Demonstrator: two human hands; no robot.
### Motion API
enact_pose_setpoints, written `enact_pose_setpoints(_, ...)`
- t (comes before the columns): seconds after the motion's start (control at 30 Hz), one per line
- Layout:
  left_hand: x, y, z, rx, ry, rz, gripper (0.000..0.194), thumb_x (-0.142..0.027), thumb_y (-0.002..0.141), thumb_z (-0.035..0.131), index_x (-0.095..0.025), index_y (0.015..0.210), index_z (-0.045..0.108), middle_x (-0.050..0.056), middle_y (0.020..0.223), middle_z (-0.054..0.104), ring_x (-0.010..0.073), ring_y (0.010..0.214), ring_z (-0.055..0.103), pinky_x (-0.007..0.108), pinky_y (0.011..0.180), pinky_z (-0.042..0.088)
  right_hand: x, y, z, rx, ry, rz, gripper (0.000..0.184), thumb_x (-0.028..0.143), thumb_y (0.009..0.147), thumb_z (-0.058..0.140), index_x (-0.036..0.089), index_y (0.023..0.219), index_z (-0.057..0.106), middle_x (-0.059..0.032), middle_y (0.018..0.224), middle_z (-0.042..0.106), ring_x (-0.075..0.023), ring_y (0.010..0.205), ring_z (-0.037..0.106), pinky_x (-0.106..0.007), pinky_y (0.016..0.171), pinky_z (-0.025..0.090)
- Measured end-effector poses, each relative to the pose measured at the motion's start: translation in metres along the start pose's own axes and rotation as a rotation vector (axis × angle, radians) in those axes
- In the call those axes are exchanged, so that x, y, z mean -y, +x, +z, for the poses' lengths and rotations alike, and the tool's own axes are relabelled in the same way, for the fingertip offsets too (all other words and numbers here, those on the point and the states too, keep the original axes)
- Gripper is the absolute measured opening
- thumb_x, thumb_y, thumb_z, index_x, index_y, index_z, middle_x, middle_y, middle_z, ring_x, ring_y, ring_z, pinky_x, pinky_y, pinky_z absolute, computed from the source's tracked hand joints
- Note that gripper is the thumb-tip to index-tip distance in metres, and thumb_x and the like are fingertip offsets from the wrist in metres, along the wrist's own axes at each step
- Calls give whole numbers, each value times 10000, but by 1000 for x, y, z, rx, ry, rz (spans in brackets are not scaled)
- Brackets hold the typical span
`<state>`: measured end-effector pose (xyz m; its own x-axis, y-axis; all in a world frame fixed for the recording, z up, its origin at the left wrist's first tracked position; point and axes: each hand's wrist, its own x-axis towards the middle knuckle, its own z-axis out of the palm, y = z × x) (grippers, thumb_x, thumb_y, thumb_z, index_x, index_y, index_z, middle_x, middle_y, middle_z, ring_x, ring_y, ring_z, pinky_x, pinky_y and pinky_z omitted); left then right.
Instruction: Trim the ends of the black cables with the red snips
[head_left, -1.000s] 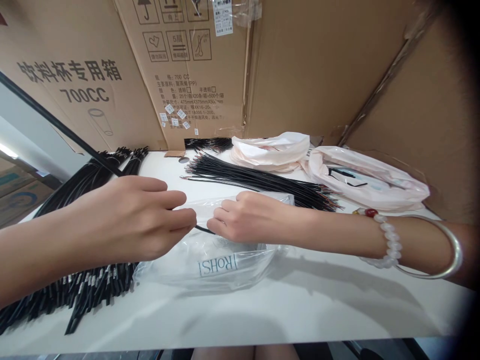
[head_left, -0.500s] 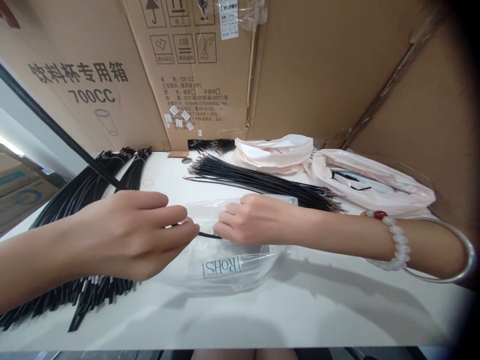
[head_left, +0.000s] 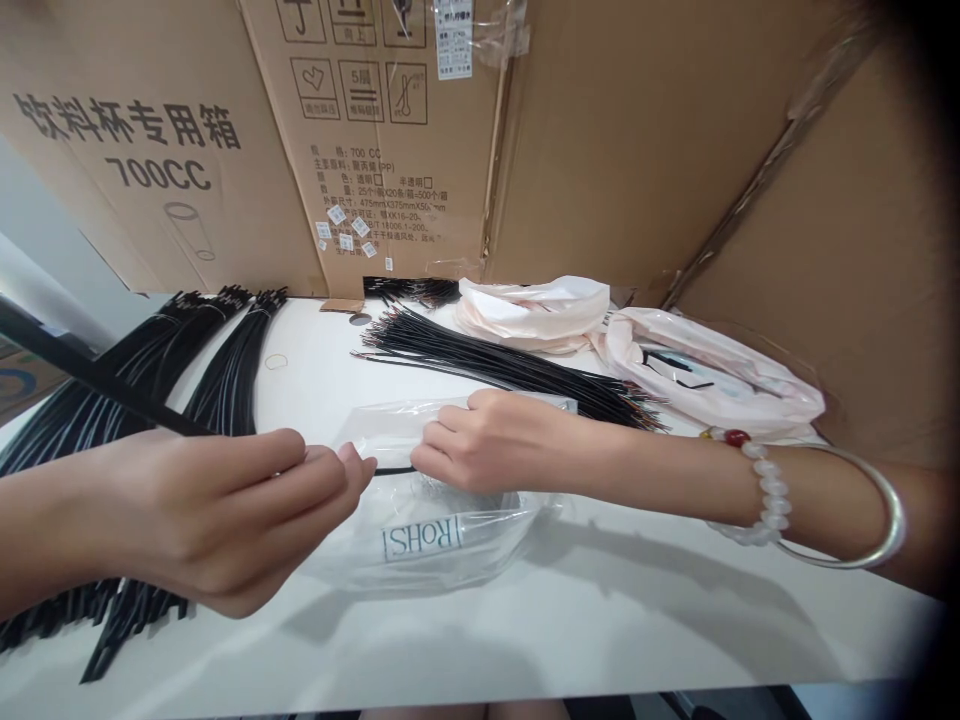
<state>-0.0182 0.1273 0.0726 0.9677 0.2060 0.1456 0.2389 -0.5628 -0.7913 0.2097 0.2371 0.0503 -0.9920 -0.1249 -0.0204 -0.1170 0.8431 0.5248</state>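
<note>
Your left hand has slid back toward you since a second ago, so more of the black wire shows between your pinched fingertips. Your right hand stays curled on its other end, resting on the clear bag mid-table. Black wire bundles crowd your left arm; a loose pile and pink bags sit behind.
</note>
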Motion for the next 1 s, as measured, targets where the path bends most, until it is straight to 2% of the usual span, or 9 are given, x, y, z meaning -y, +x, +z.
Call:
enact_pose_setpoints(0.17,1,-3,-1,5,5,8,225,-277,731,508,-261,849,700,-12,915,626,117,711,457,225,577,463,0,1,-3,24,7,11,220,19,929,281,169,841,415,-23,745,581,-145,656,546,-314,501,157)
enact_pose_setpoints(0.27,-4,-5,0,6,-25,-4,268,-289,706,518,-255,896,703,-13,956,646,123,772,495,250,638,471,0,2,-2,8,7,15,215,25,932,284,169,850,420,-24,758,585,-150,665,553,-315,500,169)
enact_pose_setpoints(0.33,-11,-2,0,71,-72,-131,319,-327,682,538,-288,956,697,-24,992,656,145,862,529,284,741,492,0,2,-3,13,7,16,223,29,938,274,170,847,420,-23,758,584,-156,669,560,-316,498,171)
enact_pose_setpoints(0.43,-25,7,2,252,-158,-401,407,-401,652,560,-332,1036,677,-27,999,661,190,980,551,358,900,498,1,3,-4,33,0,13,235,24,938,264,172,838,418,-21,743,579,-157,662,561,-318,495,162)
enact_pose_setpoints(0.53,-32,13,3,328,-201,-481,443,-453,644,567,-332,1057,672,-17,994,664,205,1018,556,380,950,495,1,3,-5,37,-9,9,238,16,931,265,172,834,416,-21,727,573,-152,644,550,-318,494,150)
enact_pose_setpoints(0.7,-21,5,2,278,-173,-386,373,-422,666,583,-329,1011,687,-31,982,664,175,947,557,337,861,517,1,3,-2,10,-20,4,230,20,934,275,172,835,416,-14,723,572,-145,637,543,-314,490,151)
enact_pose_setpoints(0.8,-7,-3,2,96,-75,-135,261,-350,710,570,-300,926,707,-44,943,662,129,825,532,262,681,503,1,1,-1,-23,-37,-2,222,20,932,288,172,822,407,-9,702,567,-133,618,525,-309,489,143)
enact_pose_setpoints(0.87,0,-5,2,9,-26,-26,228,-316,739,554,-264,889,717,-32,892,659,113,748,504,241,598,473,1,1,-1,-24,-42,-8,221,16,929,292,171,822,408,-9,700,566,-130,614,522,-307,488,138)
enact_pose_setpoints(1.0,4,-3,2,-5,-18,-31,235,-308,786,514,-240,876,720,-17,883,660,113,721,494,237,587,466,0,3,-3,8,-42,-15,242,3,922,272,168,821,417,-14,702,563,-137,609,531,-308,481,133)
